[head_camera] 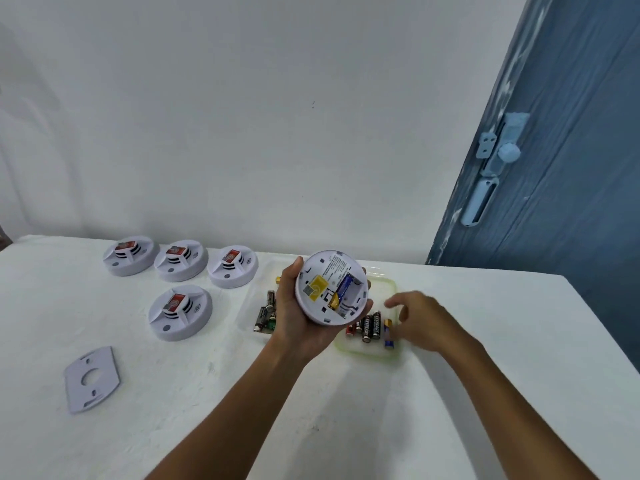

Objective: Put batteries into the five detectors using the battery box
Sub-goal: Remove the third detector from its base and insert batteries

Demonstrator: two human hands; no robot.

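Note:
My left hand holds a round white detector tilted up, its underside facing me. One blue and gold battery sits in its open compartment, beside a yellow label. My right hand hovers over the clear battery box, fingers spread and blurred, just right of several loose batteries. It holds nothing that I can see. More batteries lie left of my left hand in a clear tray. Several other detectors rest face up on the white table.
A flat grey mounting plate lies at the table's front left. Three detectors stand in a row near the wall. A blue door stands at the right, past the table's right edge.

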